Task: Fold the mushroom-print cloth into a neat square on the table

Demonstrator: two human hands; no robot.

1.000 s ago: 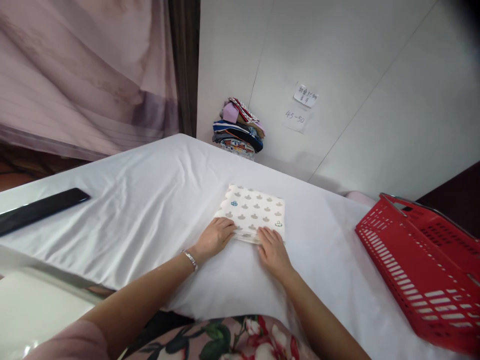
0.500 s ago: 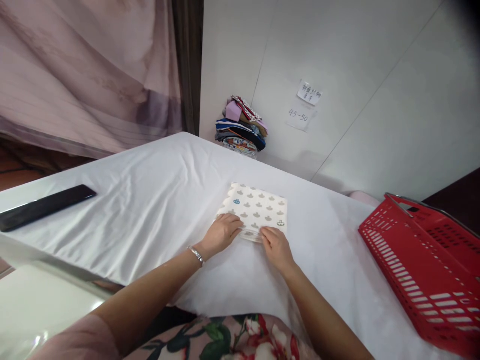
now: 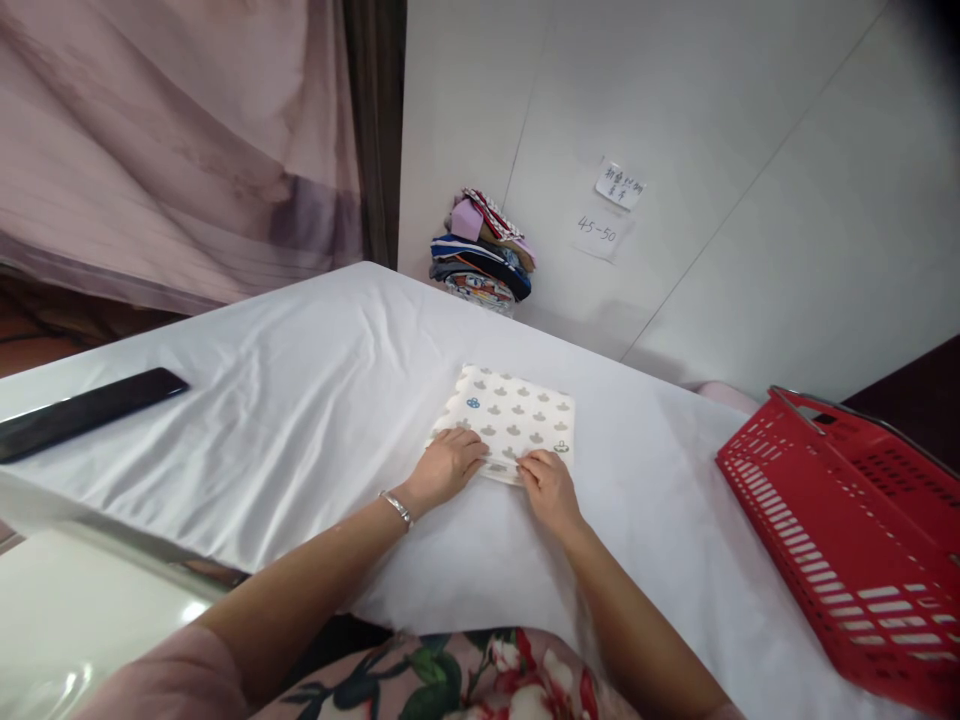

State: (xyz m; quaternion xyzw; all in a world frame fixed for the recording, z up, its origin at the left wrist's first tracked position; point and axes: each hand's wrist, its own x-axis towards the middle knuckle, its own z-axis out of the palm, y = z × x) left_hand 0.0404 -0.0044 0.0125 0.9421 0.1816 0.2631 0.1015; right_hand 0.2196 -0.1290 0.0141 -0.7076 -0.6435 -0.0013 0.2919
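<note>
Head view. The folded cream cloth with grey printed motifs [image 3: 517, 415] lay flat on the white-draped counter [image 3: 300, 400], directly ahead of my two hands, its bulk extending away from my body. Its outline showed no clear long axis; the near edge ran crosswise before me. My left hand [image 3: 450, 465] rested, fingers bent, over the near left corner; whether it gripped, I could not tell. My right hand [image 3: 551, 490] appeared to pinch the near edge farther right. Neither was nearer: both touched the cloth.
</note>
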